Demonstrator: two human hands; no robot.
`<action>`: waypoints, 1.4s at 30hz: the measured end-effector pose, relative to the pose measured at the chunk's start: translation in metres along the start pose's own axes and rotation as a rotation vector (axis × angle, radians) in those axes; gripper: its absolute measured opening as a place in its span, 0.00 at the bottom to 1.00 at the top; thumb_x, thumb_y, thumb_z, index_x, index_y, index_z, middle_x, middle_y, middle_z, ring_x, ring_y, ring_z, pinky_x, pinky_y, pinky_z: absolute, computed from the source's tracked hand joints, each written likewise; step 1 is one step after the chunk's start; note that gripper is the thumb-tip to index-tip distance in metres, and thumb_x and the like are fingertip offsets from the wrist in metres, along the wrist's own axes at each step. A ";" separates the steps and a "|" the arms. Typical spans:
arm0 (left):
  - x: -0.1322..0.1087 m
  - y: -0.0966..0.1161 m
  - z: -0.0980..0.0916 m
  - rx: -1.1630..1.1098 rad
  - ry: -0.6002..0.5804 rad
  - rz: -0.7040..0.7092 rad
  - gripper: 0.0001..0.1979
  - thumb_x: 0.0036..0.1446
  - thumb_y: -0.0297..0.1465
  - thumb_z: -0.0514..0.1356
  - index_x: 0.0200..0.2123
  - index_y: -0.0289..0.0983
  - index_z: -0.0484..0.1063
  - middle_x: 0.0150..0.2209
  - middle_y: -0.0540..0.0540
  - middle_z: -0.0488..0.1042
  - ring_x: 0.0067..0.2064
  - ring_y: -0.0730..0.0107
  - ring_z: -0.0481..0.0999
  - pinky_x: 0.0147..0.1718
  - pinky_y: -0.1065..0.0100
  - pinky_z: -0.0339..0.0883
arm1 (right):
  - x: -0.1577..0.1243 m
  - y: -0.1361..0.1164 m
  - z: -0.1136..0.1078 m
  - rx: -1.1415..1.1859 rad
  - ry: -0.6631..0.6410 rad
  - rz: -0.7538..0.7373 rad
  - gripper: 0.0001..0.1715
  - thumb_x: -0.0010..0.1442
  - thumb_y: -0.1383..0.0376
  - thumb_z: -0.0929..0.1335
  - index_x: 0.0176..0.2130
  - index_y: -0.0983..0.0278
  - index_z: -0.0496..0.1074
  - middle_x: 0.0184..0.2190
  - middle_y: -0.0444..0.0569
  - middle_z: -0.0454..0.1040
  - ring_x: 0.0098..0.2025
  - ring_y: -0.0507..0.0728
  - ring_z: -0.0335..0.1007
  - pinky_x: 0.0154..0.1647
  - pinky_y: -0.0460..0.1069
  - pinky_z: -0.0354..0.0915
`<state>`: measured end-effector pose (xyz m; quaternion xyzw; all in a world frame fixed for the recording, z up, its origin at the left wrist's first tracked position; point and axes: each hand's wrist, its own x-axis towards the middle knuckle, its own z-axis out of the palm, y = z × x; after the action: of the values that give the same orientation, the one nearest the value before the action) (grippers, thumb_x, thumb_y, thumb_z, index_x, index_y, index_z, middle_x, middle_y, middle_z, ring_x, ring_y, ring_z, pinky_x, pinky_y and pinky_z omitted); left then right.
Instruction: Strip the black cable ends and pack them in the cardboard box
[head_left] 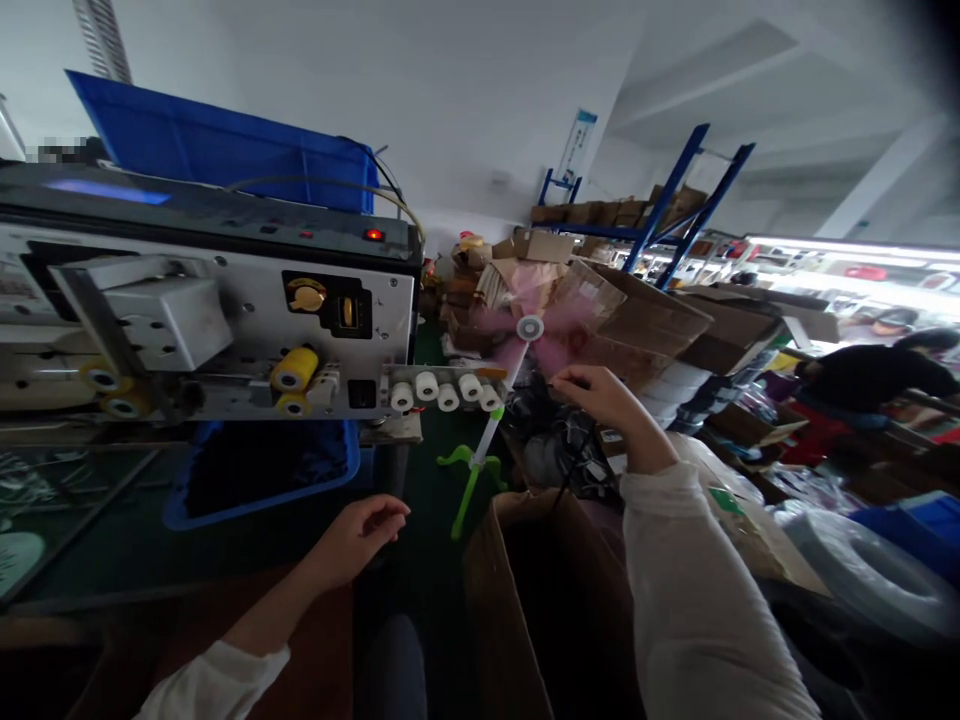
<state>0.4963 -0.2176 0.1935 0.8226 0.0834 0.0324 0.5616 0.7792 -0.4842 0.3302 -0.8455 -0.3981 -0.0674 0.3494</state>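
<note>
My right hand [604,400] reaches out to the right of a row of white rollers [448,393] on the machine's end. Its thumb and forefinger are pinched together; whatever is between them is too small to make out. Lower down, my left hand [364,538] hovers in front of the machine with its fingers loosely curled. A gap shows between thumb and fingers, and I see nothing held there. The machine [255,300] has a metal front panel, yellow rollers [295,370] and a lit red switch [373,235].
Under the machine sits a blue bin [262,510] with dark contents. An open cardboard box [499,590] stands below my right arm. Behind are a spinning fan [530,328] on green legs and stacked cartons [645,310]. Coiled material [877,570] lies at right; a person [862,380] bends farther off.
</note>
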 end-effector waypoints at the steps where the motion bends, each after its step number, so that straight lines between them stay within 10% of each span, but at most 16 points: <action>1: 0.004 0.000 0.000 -0.006 0.001 -0.002 0.18 0.56 0.43 0.55 0.41 0.35 0.71 0.35 0.45 0.73 0.34 0.67 0.73 0.37 0.66 0.66 | 0.000 0.000 -0.002 0.036 -0.007 -0.002 0.18 0.54 0.54 0.65 0.32 0.66 0.74 0.24 0.45 0.70 0.28 0.53 0.63 0.29 0.46 0.58; 9: 0.028 0.008 0.014 -0.160 0.012 0.061 0.19 0.56 0.41 0.57 0.46 0.35 0.68 0.34 0.47 0.70 0.32 0.71 0.71 0.36 0.66 0.66 | 0.008 -0.012 0.000 0.142 -0.129 -0.060 0.21 0.56 0.51 0.64 0.32 0.67 0.71 0.25 0.45 0.67 0.29 0.52 0.61 0.31 0.47 0.57; 20: 0.086 0.097 0.068 -1.014 -0.049 0.102 0.37 0.51 0.34 0.62 0.62 0.49 0.49 0.43 0.48 0.68 0.26 0.81 0.66 0.26 0.72 0.63 | 0.032 -0.032 0.019 0.198 -0.352 -0.125 0.20 0.56 0.51 0.65 0.34 0.66 0.70 0.24 0.43 0.65 0.28 0.51 0.60 0.30 0.46 0.57; 30: 0.087 0.096 0.084 -1.109 -0.066 0.241 0.39 0.52 0.30 0.55 0.64 0.56 0.40 0.54 0.46 0.65 0.29 0.80 0.65 0.28 0.73 0.63 | 0.013 -0.007 0.040 0.356 -0.461 0.045 0.26 0.61 0.45 0.57 0.34 0.63 0.66 0.26 0.45 0.71 0.25 0.51 0.64 0.27 0.48 0.61; 34: 0.086 0.090 0.081 -0.846 0.028 0.244 0.36 0.55 0.33 0.53 0.65 0.51 0.40 0.51 0.45 0.66 0.27 0.79 0.65 0.26 0.71 0.63 | 0.008 0.004 0.037 0.243 -0.396 -0.021 0.25 0.60 0.46 0.59 0.28 0.63 0.64 0.22 0.42 0.64 0.26 0.52 0.62 0.30 0.48 0.60; 39: 0.070 0.088 0.055 0.209 0.485 0.351 0.25 0.59 0.39 0.53 0.58 0.39 0.59 0.35 0.46 0.73 0.27 0.73 0.68 0.31 0.68 0.62 | 0.011 -0.003 0.041 0.185 -0.317 -0.086 0.23 0.61 0.48 0.59 0.28 0.63 0.61 0.20 0.39 0.59 0.23 0.49 0.55 0.25 0.46 0.54; 42: 0.063 0.103 0.035 0.713 0.501 0.337 0.29 0.60 0.40 0.49 0.63 0.37 0.51 0.34 0.43 0.75 0.32 0.64 0.73 0.32 0.66 0.62 | 0.014 -0.009 0.041 0.144 -0.272 -0.126 0.23 0.61 0.48 0.60 0.26 0.63 0.62 0.20 0.39 0.58 0.23 0.49 0.52 0.24 0.45 0.52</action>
<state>0.5735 -0.2757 0.2737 0.9331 0.0875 0.2902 0.1934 0.7760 -0.4451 0.3101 -0.7928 -0.4980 0.0547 0.3472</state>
